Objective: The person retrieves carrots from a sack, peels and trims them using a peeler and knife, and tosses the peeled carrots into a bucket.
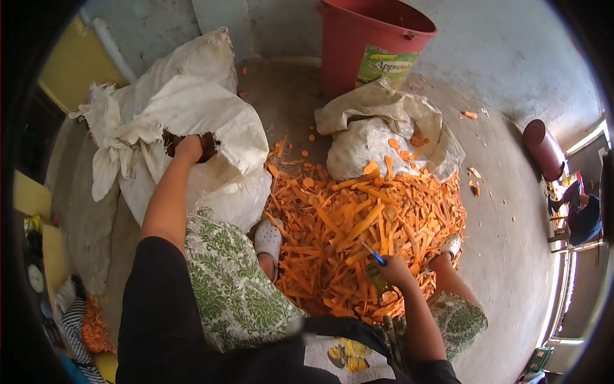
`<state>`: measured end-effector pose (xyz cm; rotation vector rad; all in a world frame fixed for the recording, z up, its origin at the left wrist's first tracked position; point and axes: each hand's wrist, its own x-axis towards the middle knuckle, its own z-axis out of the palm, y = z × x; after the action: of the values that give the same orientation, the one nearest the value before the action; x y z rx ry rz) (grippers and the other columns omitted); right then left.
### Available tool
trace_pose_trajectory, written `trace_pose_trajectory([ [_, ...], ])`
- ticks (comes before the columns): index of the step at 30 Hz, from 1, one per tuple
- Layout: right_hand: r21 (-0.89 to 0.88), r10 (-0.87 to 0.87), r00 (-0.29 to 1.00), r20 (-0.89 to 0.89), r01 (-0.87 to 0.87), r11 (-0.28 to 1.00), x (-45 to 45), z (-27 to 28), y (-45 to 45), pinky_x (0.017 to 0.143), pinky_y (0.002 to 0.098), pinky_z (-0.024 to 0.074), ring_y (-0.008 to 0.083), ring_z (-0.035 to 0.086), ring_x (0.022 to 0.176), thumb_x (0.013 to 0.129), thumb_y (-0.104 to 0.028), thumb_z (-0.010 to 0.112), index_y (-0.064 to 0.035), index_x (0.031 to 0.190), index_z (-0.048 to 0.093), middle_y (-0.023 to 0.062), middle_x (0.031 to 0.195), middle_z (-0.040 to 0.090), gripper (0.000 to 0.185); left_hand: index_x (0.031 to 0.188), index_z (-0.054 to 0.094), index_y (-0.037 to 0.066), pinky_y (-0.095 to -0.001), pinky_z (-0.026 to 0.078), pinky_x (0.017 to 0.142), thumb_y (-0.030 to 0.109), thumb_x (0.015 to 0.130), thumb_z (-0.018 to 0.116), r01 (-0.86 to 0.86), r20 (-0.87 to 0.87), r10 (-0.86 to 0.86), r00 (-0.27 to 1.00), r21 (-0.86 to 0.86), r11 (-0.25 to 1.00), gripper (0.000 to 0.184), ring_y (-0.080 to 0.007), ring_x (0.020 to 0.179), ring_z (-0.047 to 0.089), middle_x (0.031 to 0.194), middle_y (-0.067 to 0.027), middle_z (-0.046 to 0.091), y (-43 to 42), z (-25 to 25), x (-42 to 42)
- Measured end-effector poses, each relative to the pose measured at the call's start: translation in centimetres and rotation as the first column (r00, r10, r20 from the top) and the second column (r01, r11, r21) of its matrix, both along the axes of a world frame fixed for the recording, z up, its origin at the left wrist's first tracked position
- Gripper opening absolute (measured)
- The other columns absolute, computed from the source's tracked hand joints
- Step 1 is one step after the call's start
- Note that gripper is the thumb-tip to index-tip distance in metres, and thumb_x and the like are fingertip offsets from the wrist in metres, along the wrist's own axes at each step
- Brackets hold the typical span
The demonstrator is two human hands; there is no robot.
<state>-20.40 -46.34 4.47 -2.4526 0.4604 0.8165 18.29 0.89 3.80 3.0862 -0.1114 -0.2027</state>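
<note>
My left hand (189, 148) reaches into the frayed opening of a large white woven sack (211, 115); its fingers are hidden inside. My right hand (396, 271) is closed around a small knife with a blue handle (380, 258), its thin blade pointing up and to the left. Below and beyond this hand spreads a big heap of orange carrots (345, 224), many in long peeled or cut pieces with some round slices. The heap lies on the floor between my feet.
A second, slumped white sack (364, 150) rests against the heap's far side. Behind it stands a tall red bin (348, 51). A dark red container (543, 150) lies at the right, near a seated person (583, 221). Orange shreds (96, 326) sit at lower left.
</note>
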Motion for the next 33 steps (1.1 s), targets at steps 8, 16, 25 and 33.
trace_pose_trajectory([
  [8, -0.015, -0.158, 0.986, 0.063, 0.159, 0.987, 1.6, -0.1, -0.1, 0.064, 0.0427, 0.0418, 0.0379, 0.055, 0.072, 0.082, -0.037, 0.046, -0.0015, 0.078, 0.057, 0.021, 0.071, 0.057, 0.037, 0.114, 0.044, 0.018, -0.0433, 0.042, 0.078, 0.025, 0.08, 0.047, 0.148, -0.136, -0.091, 0.987, 0.508, 0.849, 0.035, -0.0284, 0.098, 0.055, 0.109, -0.0144, 0.055, 1.2, -6.6, 4.8],
  [16, 0.027, -0.212, 0.964, 0.163, 0.21, 0.977, 2.6, -0.7, -0.6, 0.056, 0.042, 0.0412, 0.0379, 0.054, 0.061, 0.08, -0.034, 0.052, -0.0012, 0.07, 0.054, 0.0207, 0.06, 0.053, 0.034, 0.103, 0.056, 0.014, -0.0398, 0.045, 0.075, 0.027, 0.075, 0.051, 0.015, 0.097, -0.059, 0.993, 0.406, 0.914, 0.031, -0.0275, 0.087, 0.059, 0.094, -0.0151, 0.061, -0.5, -6.8, 5.5],
  [25, 0.04, -0.127, 0.951, 0.283, 0.121, 0.992, 1.4, 2.3, 0.0, 0.061, 0.0451, 0.0416, 0.0407, 0.053, 0.07, 0.081, -0.028, 0.049, -0.0008, 0.077, 0.053, 0.0225, 0.071, 0.055, 0.027, 0.091, 0.058, 0.005, -0.0303, 0.049, 0.068, 0.023, 0.059, 0.067, -0.038, 0.063, 0.064, 0.996, -0.358, 0.933, 0.038, -0.0196, 0.071, 0.059, 0.087, -0.0108, 0.06, -3.3, 6.9, 0.7],
  [33, 0.075, -0.153, 0.918, 0.365, 0.135, 0.988, -0.8, 6.0, 0.8, 0.061, 0.0439, 0.0408, 0.0393, 0.054, 0.07, 0.082, -0.031, 0.047, -0.0002, 0.074, 0.053, 0.0219, 0.07, 0.055, 0.032, 0.106, 0.046, -0.001, -0.0368, 0.049, 0.077, 0.03, 0.076, 0.059, -0.191, -0.069, -0.323, 0.944, -0.912, -0.363, 0.045, -0.0259, 0.089, 0.054, 0.114, -0.0168, 0.045, -8.9, 22.5, -17.0],
])
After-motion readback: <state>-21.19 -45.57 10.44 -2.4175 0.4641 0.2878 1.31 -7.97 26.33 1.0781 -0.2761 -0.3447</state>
